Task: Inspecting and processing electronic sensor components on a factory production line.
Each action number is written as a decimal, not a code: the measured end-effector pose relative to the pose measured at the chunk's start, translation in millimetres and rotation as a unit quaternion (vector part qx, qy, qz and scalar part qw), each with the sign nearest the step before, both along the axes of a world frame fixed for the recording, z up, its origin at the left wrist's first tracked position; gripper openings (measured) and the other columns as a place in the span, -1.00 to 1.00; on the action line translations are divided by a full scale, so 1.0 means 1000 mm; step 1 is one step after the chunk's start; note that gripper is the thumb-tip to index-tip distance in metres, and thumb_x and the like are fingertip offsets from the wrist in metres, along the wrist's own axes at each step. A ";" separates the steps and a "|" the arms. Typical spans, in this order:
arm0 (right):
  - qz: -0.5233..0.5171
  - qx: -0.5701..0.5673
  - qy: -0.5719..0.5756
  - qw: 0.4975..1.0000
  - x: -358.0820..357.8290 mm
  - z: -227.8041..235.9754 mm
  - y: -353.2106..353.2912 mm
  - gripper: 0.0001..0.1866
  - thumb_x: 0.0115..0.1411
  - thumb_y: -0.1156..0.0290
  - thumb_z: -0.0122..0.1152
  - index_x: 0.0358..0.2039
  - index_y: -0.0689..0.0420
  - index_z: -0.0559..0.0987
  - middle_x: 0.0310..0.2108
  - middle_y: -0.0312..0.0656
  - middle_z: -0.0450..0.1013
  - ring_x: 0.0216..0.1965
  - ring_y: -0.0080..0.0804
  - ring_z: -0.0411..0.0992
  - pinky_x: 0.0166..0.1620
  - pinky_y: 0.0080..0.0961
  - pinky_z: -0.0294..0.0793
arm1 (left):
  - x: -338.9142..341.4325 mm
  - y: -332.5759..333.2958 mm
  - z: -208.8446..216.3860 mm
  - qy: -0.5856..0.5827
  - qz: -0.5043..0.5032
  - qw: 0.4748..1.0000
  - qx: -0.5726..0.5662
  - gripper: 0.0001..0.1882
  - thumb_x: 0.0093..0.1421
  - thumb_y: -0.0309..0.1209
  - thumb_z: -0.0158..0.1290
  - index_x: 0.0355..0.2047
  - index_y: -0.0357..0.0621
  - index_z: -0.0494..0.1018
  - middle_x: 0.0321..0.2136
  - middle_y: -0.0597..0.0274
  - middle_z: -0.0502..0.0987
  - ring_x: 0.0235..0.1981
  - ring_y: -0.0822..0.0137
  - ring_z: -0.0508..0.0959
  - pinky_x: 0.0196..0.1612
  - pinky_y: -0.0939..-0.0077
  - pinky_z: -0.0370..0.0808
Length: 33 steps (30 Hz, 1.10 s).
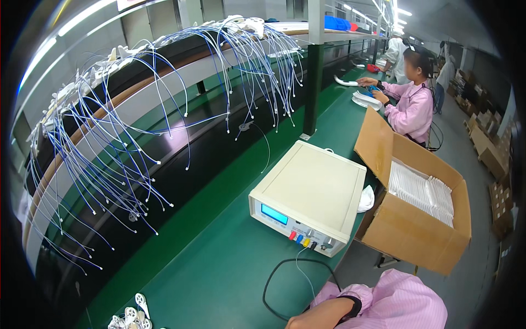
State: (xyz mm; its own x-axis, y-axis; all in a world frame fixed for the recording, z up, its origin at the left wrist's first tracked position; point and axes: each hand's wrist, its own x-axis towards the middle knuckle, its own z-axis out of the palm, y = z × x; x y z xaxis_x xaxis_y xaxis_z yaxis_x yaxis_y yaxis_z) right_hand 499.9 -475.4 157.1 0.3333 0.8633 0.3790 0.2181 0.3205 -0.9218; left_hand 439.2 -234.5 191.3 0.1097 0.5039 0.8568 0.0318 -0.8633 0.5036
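My right hand [318,317] comes in at the lower edge, below a pink striped sleeve [402,301] and a dark wristband [352,310]. The picture's edge cuts off its fingers, so I cannot see whether it holds anything. Nearest to it are a black cable [264,290] looping on the green bench and a thin pale lead [308,274] running up to a beige bench tester [309,189]. That tester has a lit blue display and coloured terminals. My left hand is out of view. Several small white plastic parts with round ends [131,318] lie at the lower left.
Along the left, many blue and white wires [164,104] with small connectors hang from a raised shelf [148,85]. An open cardboard box [416,230] holds stacked white pieces [422,192] at the right. Beyond it, a co-worker in pink [411,107] works at the green bench [213,263].
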 end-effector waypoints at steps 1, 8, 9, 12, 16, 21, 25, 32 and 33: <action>-0.009 -0.003 0.001 1.000 0.000 -0.001 0.001 -0.86 0.29 0.44 0.10 -0.22 0.24 0.47 -0.53 -0.07 0.45 -0.53 -0.15 0.44 -0.46 -0.35 0.38 | 0.005 -0.002 0.002 -0.097 -0.292 0.951 -0.020 -0.63 0.40 -0.31 -0.14 0.08 -0.34 0.25 -0.46 0.12 0.47 -0.52 0.33 0.41 -0.49 0.47 0.34; -0.166 -0.107 -0.015 0.980 0.014 -0.054 0.003 -0.85 0.23 0.43 0.16 -0.20 0.17 0.52 -0.54 -0.13 0.49 -0.55 -0.20 0.48 -0.48 -0.42 0.45 | 0.093 0.008 -0.069 0.247 -0.383 0.717 -0.527 -0.73 0.29 -0.35 -0.13 -0.59 -0.03 0.28 -0.69 0.48 0.20 -0.61 0.57 0.23 -0.54 0.62 0.11; -0.222 -0.113 -0.023 0.968 0.015 -0.066 0.008 -0.86 0.22 0.42 0.18 -0.21 0.14 0.54 -0.56 -0.17 0.49 -0.58 -0.24 0.49 -0.50 -0.45 0.47 | 0.128 0.009 -0.092 0.240 -0.454 0.634 -0.578 -0.78 0.31 -0.37 -0.12 -0.48 -0.17 0.33 -0.77 0.53 0.00 -0.77 0.57 0.03 -0.66 0.61 -0.01; -0.333 -0.248 -0.056 0.908 0.011 -0.099 -0.002 -0.83 0.26 0.38 0.10 -0.16 0.10 0.49 -0.60 -0.14 0.46 -0.58 -0.16 0.48 -0.49 -0.36 0.47 | 0.197 0.009 -0.147 0.220 -0.470 0.466 -0.717 -0.82 0.37 -0.36 -0.21 -0.39 -0.11 0.28 -0.76 0.50 0.00 -0.77 0.57 -0.03 -0.68 0.60 -0.06; -0.561 -0.201 -0.045 0.802 -0.007 -0.128 -0.009 -0.83 0.20 0.48 0.13 -0.18 0.16 0.53 -0.57 -0.11 0.48 -0.59 -0.15 0.46 -0.49 -0.38 0.45 | 0.317 0.008 -0.185 0.128 -0.701 0.315 -0.627 -0.45 0.44 -0.08 -0.30 0.20 -0.30 0.15 -0.43 0.26 0.34 -0.44 0.45 0.31 -0.35 0.59 0.33; -0.709 -0.112 -0.117 0.687 -0.027 -0.153 -0.019 -0.76 0.21 0.59 0.07 -0.10 0.24 0.53 -0.46 -0.03 0.51 -0.52 -0.05 0.48 -0.41 -0.32 0.47 | 0.418 0.026 -0.204 0.426 -0.523 0.633 -0.381 -0.21 0.29 0.15 -0.18 0.22 -0.35 0.16 0.15 -0.31 0.23 0.15 -0.11 0.29 0.18 0.14 0.27; -0.704 -0.128 -0.223 0.662 -0.030 -0.175 -0.022 -0.78 0.13 0.66 0.10 -0.19 0.26 0.55 -0.44 -0.03 0.52 -0.54 -0.12 0.49 -0.43 -0.32 0.48 | 0.447 0.095 -0.226 0.455 -0.173 0.870 0.082 -0.55 0.32 -0.13 -0.10 -0.15 -0.33 0.48 -0.27 -0.22 0.52 -0.17 -0.12 0.48 -0.07 0.17 0.38; -0.707 -0.165 -0.230 0.648 -0.028 -0.187 -0.019 -0.79 0.10 0.67 0.11 -0.22 0.27 0.56 -0.44 -0.03 0.52 -0.54 -0.15 0.49 -0.44 -0.32 0.48 | 0.445 0.197 -0.274 0.681 -0.054 0.731 0.013 -0.59 0.33 -0.14 -0.12 -0.26 -0.30 0.48 -0.38 -0.08 0.53 -0.31 0.03 0.49 -0.22 0.27 0.38; -0.707 -0.168 -0.230 0.647 -0.027 -0.186 -0.018 -0.80 0.10 0.67 0.11 -0.23 0.27 0.56 -0.44 -0.03 0.52 -0.54 -0.16 0.49 -0.44 -0.32 0.48 | 0.447 0.202 -0.279 0.681 -0.063 0.730 0.011 -0.59 0.34 -0.14 -0.13 -0.27 -0.30 0.48 -0.40 -0.06 0.53 -0.33 0.05 0.49 -0.24 0.29 0.38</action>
